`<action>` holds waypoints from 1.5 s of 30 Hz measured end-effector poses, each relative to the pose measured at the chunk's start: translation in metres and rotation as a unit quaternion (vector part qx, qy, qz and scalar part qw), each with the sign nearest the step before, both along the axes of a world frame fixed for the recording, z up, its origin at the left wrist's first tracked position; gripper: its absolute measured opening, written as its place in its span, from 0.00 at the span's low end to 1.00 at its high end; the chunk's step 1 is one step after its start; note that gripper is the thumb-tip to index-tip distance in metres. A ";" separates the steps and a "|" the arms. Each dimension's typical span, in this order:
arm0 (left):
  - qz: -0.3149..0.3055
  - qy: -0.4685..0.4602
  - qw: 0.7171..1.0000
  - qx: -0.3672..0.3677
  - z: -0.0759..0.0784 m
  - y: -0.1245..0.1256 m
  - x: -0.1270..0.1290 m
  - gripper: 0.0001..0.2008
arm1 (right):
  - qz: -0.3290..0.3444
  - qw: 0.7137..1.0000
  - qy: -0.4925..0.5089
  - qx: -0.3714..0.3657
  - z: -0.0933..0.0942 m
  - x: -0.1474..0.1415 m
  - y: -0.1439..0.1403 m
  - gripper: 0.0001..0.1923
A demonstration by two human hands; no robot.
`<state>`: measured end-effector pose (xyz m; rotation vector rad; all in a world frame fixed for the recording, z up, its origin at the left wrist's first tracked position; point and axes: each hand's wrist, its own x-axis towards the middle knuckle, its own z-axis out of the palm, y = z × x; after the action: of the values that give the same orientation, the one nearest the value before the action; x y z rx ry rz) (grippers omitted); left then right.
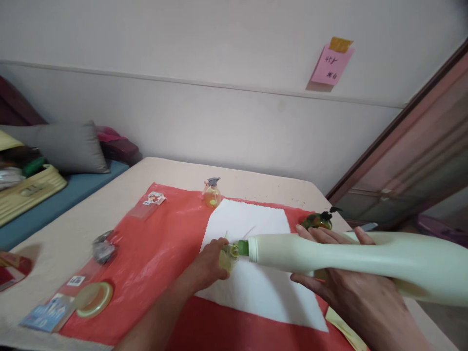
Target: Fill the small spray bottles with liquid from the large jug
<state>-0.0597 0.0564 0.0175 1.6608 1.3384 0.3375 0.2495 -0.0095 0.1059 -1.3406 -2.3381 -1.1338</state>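
Note:
My left hand (209,267) is closed around a small see-through yellowish bottle (227,260), standing over a white cloth (252,214). My right hand (360,292) grips a big pale-green jug (292,249) by its handle area, with the jug lying tipped on its side. Its green spout (243,247) points left and meets the small bottle's mouth. Whether liquid is flowing, I cannot tell. Beyond the cloth stands a yellow spray bottle (212,196) with a grey trigger head. A dark-green bottle with a black top (318,221) is partly hidden behind my right fingers.
A red plastic sheet (161,248) covers much of the table (175,168). On the left are a pale round lid (94,300), a blue-and-white packet (49,313), a clear wrapper (148,204) and a dark bundle in plastic (104,247). Yellow cloth (345,329) lies at lower right.

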 end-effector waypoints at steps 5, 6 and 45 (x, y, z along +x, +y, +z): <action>-0.005 -0.006 1.000 -0.002 -0.002 0.000 -0.001 0.40 | -0.004 1.000 -0.015 0.006 0.001 0.000 0.000 0.32; -0.006 -0.007 1.000 -0.001 -0.002 0.000 -0.001 0.40 | -0.001 1.000 -0.017 0.003 0.000 0.001 0.000 0.33; -0.002 -0.002 1.000 -0.013 0.006 -0.001 -0.001 0.41 | 0.009 1.000 0.000 -0.012 -0.002 0.002 0.000 0.40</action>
<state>-0.0605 0.0550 0.0234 1.6389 1.3311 0.3205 0.2514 -0.0091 0.1036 -1.3260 -2.3669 -1.1033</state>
